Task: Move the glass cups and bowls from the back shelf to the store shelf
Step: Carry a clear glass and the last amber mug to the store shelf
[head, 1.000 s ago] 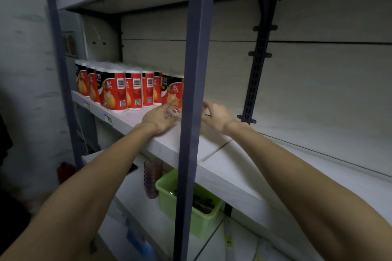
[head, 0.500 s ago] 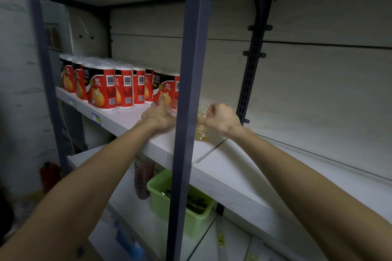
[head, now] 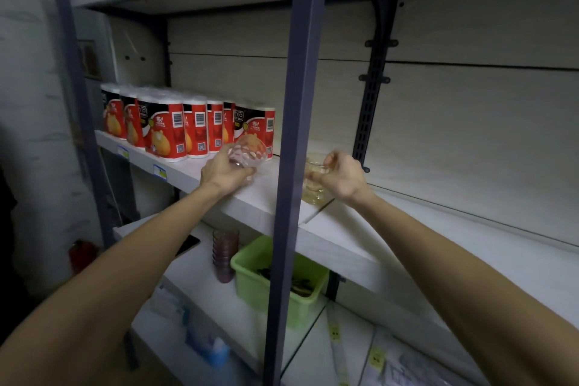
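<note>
Both arms reached up to the white shelf (head: 272, 197), one either side of the dark upright post (head: 294, 166), most likely so that two pieces of glassware can be handled in one trip.

Left hand (head: 224, 174) wrapped around a clear glass bowl (head: 249, 150), tipped on its side with the open mouth facing the row of red canisters (head: 188, 128) just behind it. Bowl seemingly clear of the shelf board, cradled low from beneath with fingers curled up its far side; a hold of that sort suits thin, slippery glass, since weight sits in the palm rather than on the rim.

Right hand (head: 340, 177) closed on a stack of small glass cups (head: 315, 185), yellowish in this light, fingers curled round the top cup near its rim, thumb not clearly seen. Bottom of the stack at the shelf's front edge, right at the seam between two boards; whether resting or just lifted, hard to tell. Gripping high on a stack risks the lower cups separating or swinging.

Neither hand spread: both grips closed on glass.

Lower shelf carrying a stack of tinted cups (head: 224, 255) beside a green bin (head: 279, 285). Judging by the poses, mid-pickup or mid-placement, with steady, level carrying wanted either way.
</note>
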Motion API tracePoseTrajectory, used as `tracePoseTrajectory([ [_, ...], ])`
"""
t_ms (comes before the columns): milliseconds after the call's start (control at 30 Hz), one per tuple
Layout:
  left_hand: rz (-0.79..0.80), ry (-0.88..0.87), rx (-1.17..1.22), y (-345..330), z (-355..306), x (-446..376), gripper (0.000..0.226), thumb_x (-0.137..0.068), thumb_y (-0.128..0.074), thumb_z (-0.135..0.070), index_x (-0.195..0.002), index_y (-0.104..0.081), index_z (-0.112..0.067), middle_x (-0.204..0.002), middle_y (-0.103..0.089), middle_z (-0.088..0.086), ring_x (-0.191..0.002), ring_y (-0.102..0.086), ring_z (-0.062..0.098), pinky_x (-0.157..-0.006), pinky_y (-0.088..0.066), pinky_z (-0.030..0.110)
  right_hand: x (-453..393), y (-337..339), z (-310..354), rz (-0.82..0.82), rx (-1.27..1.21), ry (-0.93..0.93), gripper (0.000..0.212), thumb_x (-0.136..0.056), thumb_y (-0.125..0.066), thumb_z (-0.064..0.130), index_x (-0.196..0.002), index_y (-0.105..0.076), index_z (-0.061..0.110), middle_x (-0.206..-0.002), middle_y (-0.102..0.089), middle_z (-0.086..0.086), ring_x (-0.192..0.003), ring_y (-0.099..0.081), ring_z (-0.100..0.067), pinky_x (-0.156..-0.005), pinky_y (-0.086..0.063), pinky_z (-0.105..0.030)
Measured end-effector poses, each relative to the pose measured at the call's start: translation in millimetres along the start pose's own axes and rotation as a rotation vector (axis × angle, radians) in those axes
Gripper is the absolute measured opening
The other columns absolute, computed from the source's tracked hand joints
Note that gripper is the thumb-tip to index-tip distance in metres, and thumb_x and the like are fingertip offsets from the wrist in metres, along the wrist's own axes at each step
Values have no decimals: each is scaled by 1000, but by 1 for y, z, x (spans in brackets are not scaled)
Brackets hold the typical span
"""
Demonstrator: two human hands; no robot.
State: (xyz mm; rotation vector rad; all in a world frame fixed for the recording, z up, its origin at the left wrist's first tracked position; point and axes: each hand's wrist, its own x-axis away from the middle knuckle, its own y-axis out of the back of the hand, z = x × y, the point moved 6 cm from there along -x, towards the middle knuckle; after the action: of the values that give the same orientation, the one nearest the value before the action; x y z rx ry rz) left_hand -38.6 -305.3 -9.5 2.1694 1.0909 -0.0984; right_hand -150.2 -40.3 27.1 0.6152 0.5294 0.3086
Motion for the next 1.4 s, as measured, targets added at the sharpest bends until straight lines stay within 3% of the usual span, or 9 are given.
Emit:
tracePoseTrajectory([
  [100,-131,-65,79,30,-16,32,81,-75,-84,-48,-140,-44,-23,-125,-67,2,-111,-65,25,-96,-52,38,28,17,0,-101,-65,0,48,-74,-86,43,-92,-47,23,-83,-55,7,-78,-54,-19,-72,-48,-39],
  [233,-253,-176,317,60,-38,81,87,-85,-74,-55,-155,-30,-27,-142,-57,1,-116,-55,15,-100,-40,35,78,54,2,-256,-88,49,56,-77,-82,50,-108,-48,18,-100,-63,4,-94,-62,-22,-83,-53,-43],
  [333,-302,-314,399,74,-65,120,92,-88,-72,-53,-160,-20,-31,-156,-44,-2,-132,-44,9,-107,-35,33,115,87,-4,-375,-91,63,71,-73,-82,58,-119,-45,18,-108,-67,4,-98,-67,-22,-88,-55,-48],
  [433,-281,-414,436,70,-98,164,90,-90,-74,-41,-161,-21,-24,-155,-44,0,-130,-43,3,-103,-36,23,148,121,-14,-428,-144,44,93,-66,-79,70,-135,-39,24,-110,-68,4,-101,-67,-19,-91,-56,-48],
  [600,-71,-499,540,15,-167,248,87,-85,-81,-33,-155,-31,-24,-138,-56,-8,-117,-57,0,-96,-44,10,208,193,-38,-511,-176,26,108,-62,-77,75,-149,-32,30,-117,-67,3,-108,-66,-16,-99,-55,-46],
  [733,80,-495,650,-49,-220,318,91,-72,-84,-40,-149,-36,-28,-134,-61,-7,-117,-64,10,-100,-56,39,285,273,-64,-642,-131,35,93,-67,-81,68,-144,-39,35,-111,-67,9,-103,-67,-10,-96,-55,-44],
  [867,174,-581,662,-104,-283,402,95,-65,-84,-47,-145,-36,-31,-127,-63,-6,-110,-67,16,-91,-60,44,388,362,-97,-774,50,83,80,-76,-80,61,-141,-46,30,-103,-69,9,-98,-67,-9,-88,-57,-41],
  [1167,495,-837,739,-200,-429,629,98,-61,-89,-49,-143,-38,-30,-126,-65,-3,-112,-67,12,-90,-60,36,609,524,-181,-947,307,19,70,-82,-81,47,-140,-46,27,-105,-64,12,-97,-66,-8,-83,-59,-38],
  [1400,698,-825,843,-244,-526,753,97,-65,-93,-40,-145,-39,-32,-124,-64,-18,-111,-65,-2,-93,-59,31,718,623,-222,-1094,358,-151,70,-81,-80,52,-138,-49,26,-98,-71,7,-90,-70,-10,-84,-58,-43],
])
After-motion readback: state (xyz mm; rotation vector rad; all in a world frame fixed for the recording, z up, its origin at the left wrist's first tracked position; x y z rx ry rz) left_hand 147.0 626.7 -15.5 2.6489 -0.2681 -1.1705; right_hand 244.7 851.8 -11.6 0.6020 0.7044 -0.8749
